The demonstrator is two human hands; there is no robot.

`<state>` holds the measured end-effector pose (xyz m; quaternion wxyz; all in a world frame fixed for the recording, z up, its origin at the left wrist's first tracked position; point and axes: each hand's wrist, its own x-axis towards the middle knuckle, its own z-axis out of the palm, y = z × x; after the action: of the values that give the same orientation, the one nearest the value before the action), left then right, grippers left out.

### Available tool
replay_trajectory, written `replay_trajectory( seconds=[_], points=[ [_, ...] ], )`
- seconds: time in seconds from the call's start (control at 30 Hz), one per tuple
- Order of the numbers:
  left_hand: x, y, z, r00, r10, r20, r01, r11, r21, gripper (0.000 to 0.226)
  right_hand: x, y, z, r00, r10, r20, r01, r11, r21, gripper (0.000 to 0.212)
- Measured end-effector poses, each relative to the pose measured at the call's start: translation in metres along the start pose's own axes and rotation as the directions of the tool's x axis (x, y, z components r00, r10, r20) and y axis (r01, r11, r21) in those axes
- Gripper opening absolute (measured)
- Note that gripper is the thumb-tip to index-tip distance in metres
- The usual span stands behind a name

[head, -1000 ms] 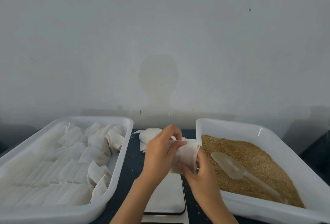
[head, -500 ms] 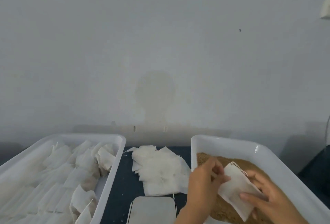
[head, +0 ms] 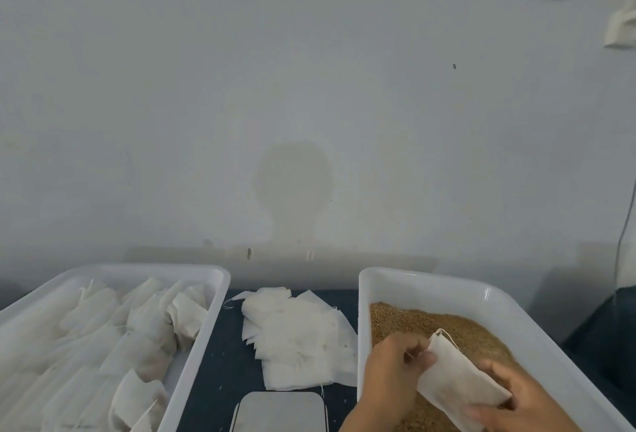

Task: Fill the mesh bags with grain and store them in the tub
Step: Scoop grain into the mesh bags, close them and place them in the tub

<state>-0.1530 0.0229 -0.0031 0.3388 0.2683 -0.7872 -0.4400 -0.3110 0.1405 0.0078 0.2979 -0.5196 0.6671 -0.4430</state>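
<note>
We see the grain tub [head: 430,288] as smooth white plastic with a slight gloss, a bright glint on its far right rim. The grain [head: 430,323] inside looks dry, matt and granular, golden brown. Over it, the mesh bag [head: 457,376] reads as thin, matt, off-white cloth with a fine weave and a thread drawstring. Left of the grain tub, the stack of empty bags [head: 299,338] shows the same soft, papery cloth, and the counter [head: 220,376] beneath is dark blue and matt. Further left, the storage tub [head: 206,338] is the same smooth white plastic. The scale platform [head: 278,412] looks like smooth, dull-sheened metal. The wall [head: 241,104] behind is matt painted plaster.
</note>
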Motion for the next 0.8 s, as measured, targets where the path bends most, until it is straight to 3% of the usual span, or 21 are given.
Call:
replay_trajectory(
  seconds=[0.2, 0.3, 0.5, 0.63, 0.8],
  points=[
    [0.002, -0.003, 0.001, 0.996, -0.031, -0.087, 0.041, 0.993, 0.111, 0.017, -0.004, 0.003, 0.010, 0.965, -0.024, -0.262, 0.018, 1.000, -0.024, 0.024],
    [0.001, -0.004, 0.003, 0.999, -0.041, -0.022, 0.043, 0.992, 0.118, 0.021, -0.007, -0.002, 0.012, 0.936, -0.063, -0.347, 0.016, 0.990, -0.138, 0.012],
    [0.001, -0.007, 0.005, 0.995, -0.072, 0.062, 0.070, 0.997, 0.034, 0.035, -0.011, -0.015, 0.008, 0.934, -0.123, -0.336, 0.027, 0.960, -0.277, 0.014],
    [0.000, -0.006, 0.004, 0.985, -0.118, 0.127, 0.130, 0.988, -0.090, 0.030, -0.010, -0.020, 0.003, 0.941, -0.136, -0.309, 0.032, 0.947, -0.321, 0.014],
    [-0.001, -0.006, 0.005, 0.981, -0.126, 0.147, 0.141, 0.986, -0.094, 0.016, -0.010, -0.016, 0.002, 0.945, -0.116, -0.305, 0.011, 0.945, -0.326, 0.013]
  ],
)
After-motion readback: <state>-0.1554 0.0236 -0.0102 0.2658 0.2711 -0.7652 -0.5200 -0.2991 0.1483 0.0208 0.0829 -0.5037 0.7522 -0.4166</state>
